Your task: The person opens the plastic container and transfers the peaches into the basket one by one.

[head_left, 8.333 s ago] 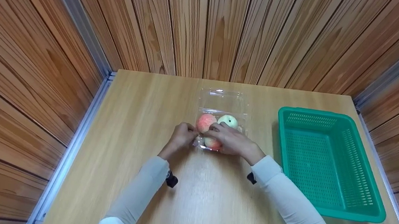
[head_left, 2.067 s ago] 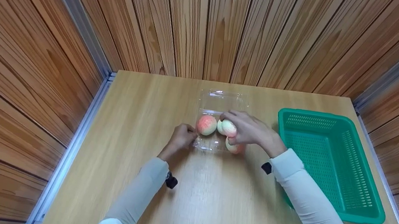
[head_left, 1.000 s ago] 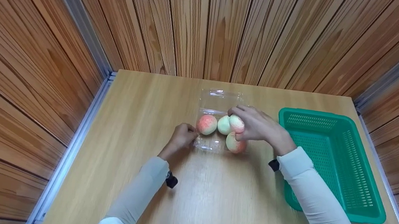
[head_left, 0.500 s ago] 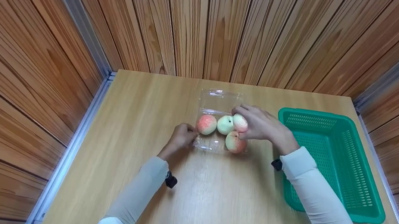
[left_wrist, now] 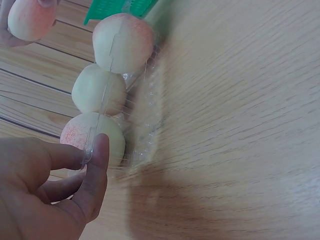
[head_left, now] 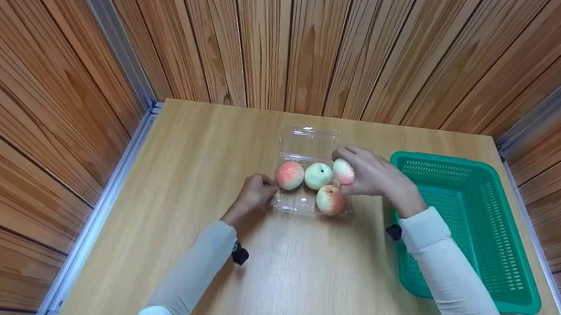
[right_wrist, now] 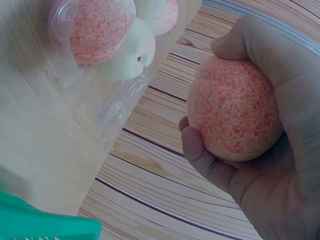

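Note:
My right hand [right_wrist: 295, 110] grips a pink-speckled peach [right_wrist: 237, 107], raised above the right side of a clear plastic clamshell box [head_left: 302, 202]. The box lies with its lid [head_left: 311, 141] folded back. Three other peaches sit in it: a pink one [head_left: 289, 175] at left, a pale one [head_left: 318, 176] in the middle and a pink-and-cream one [head_left: 331, 200] at front right. My left hand [left_wrist: 55, 190] pinches the box's rim at its left front corner between thumb and finger, close to the left peach.
A green plastic basket [head_left: 459, 299] stands at the right of the wooden table [head_left: 194, 169], partly behind my right forearm. Wood-panelled walls [head_left: 315, 40] border the table at the back and sides.
The right hand has lifted a peach and drifted right with it, away from the pale peach. Earlier the front peach lay further left in the box. The left hand stays at the rim.

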